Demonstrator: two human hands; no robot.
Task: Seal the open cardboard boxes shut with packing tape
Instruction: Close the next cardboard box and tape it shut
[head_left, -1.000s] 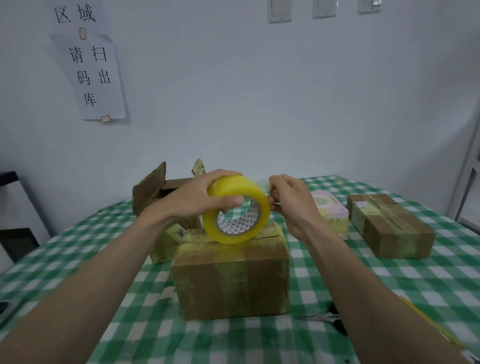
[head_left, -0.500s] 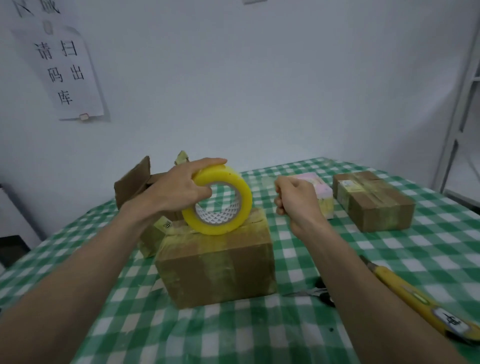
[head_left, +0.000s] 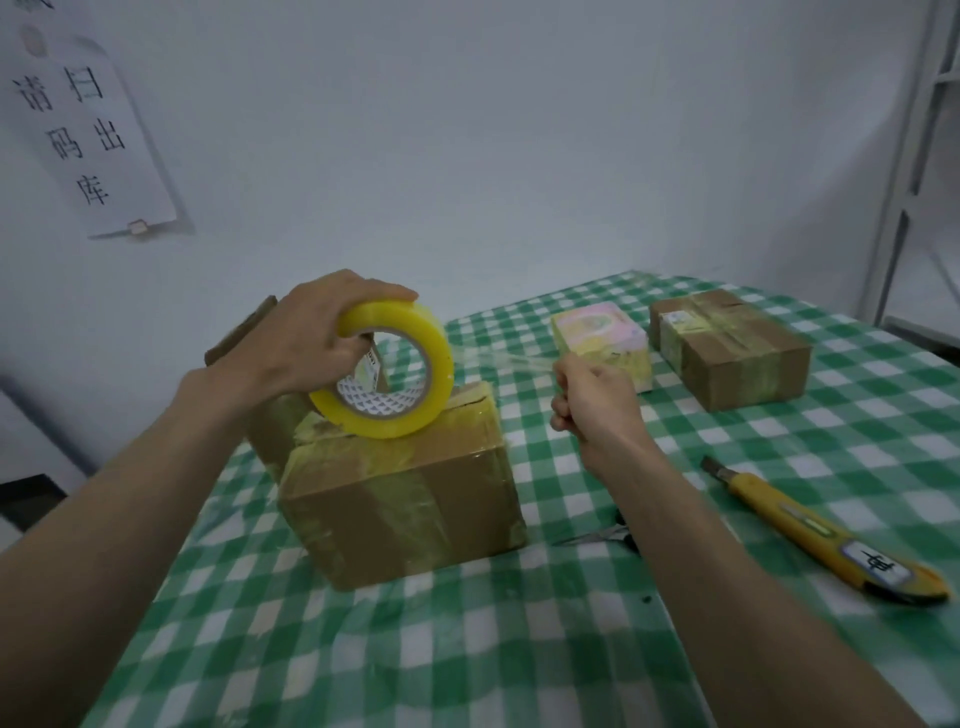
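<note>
Gripping tape roll (head_left: 395, 374), left hand (head_left: 306, 338); right hand (head_left: 597, 405) pinching faint strip (head_left: 498, 358); scissors (head_left: 597, 535) half-hidden.

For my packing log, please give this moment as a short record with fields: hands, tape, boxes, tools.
left hand: grips the yellow tape roll, held on edge on the near cardboard box
right hand: pinches the tape strip pulled from the roll
near box: flaps closed, partly taped
other boxes: open box behind left hand; taped box far right; pink-topped box
tools: yellow utility knife; scissors, mostly hidden
surface: green checked tablecloth
</note>
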